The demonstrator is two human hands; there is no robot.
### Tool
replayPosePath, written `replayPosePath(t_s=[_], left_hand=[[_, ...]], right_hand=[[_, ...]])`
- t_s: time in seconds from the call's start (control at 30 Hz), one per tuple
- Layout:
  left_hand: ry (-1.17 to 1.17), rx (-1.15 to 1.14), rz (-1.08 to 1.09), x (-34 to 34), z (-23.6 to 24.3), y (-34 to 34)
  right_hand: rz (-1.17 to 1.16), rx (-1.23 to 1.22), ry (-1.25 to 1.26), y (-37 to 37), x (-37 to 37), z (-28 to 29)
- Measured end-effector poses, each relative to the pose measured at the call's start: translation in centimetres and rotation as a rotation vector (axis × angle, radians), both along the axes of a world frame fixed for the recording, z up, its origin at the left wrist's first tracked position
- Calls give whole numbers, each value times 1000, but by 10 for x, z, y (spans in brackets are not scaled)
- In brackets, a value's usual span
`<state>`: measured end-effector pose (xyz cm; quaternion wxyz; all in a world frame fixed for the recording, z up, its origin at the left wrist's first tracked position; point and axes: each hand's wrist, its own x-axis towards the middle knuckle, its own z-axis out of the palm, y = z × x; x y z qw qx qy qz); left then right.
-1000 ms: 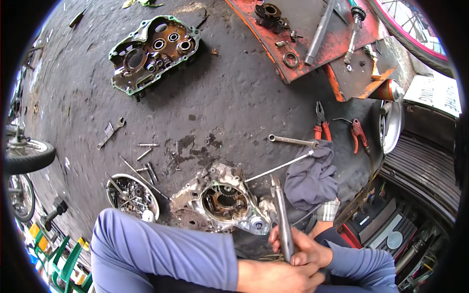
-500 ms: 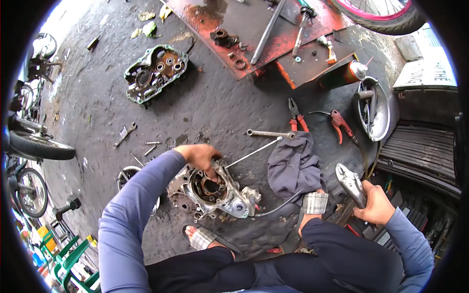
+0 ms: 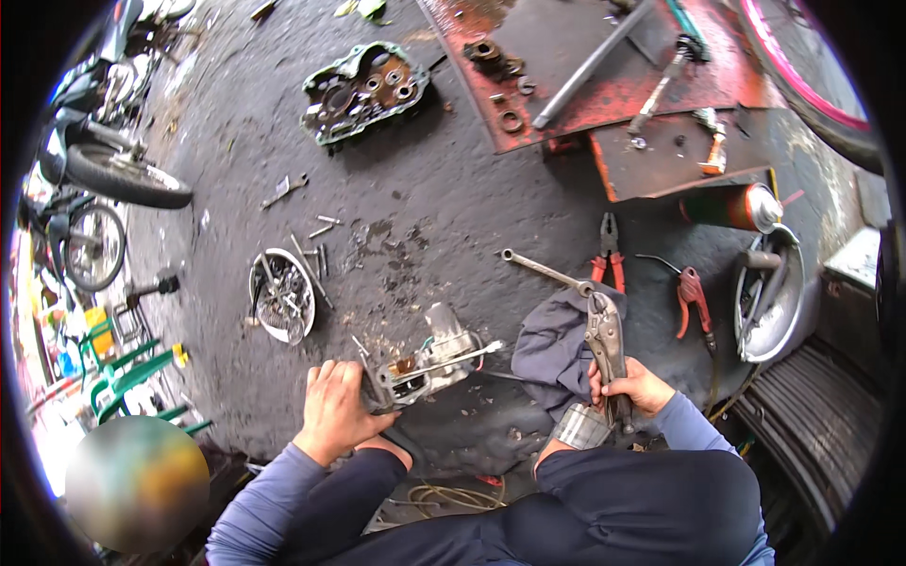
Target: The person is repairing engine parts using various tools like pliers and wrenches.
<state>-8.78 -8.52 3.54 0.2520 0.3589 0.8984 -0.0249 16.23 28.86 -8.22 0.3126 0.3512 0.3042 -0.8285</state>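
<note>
Now, left hand (image 3: 338,406) on engine crankcase (image 3: 436,344), locking pliers (image 3: 604,330) in right hand (image 3: 642,389)

Far left, a motorcycle wheel (image 3: 127,179), with a green plastic chair (image 3: 123,401) nearer. Next, on dark ground, a pale-rimmed bowl (image 3: 283,297) of small metal parts. Then, just beyond the left knee, the crankcase, tilted up, with left fingers and thumb closed over its near left edge. Farther right, a spanner (image 3: 543,268) across the edge of a crumpled dark rag (image 3: 552,340). Over the rag's right side, the locking pliers, head pointing away, handles wrapped snugly by right fingers. Beyond, red-handled pliers (image 3: 611,250); then a red air blow gun (image 3: 692,294) and a silver basin (image 3: 781,321).
</note>
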Motion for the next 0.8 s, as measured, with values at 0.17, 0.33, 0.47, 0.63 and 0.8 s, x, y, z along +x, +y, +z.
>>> replayPosePath(t_s=[0.17,0.33,0.47,0.63,0.8], left_hand=[[-22,32,175,24,-3,6],[53,162,446,37,-3,-4],[158,235,793,50,-11,-20],[174,351,1198,51,-11,-14],[232,362,1128,37,-24,24]], right_hand=[[249,-122,154,18,-26,1],[523,-150,116,34,-65,15],[290,-456,-4,19,-77,11],[49,-497,53,-13,-91,15],[326,-344,171,-28,-104,8]])
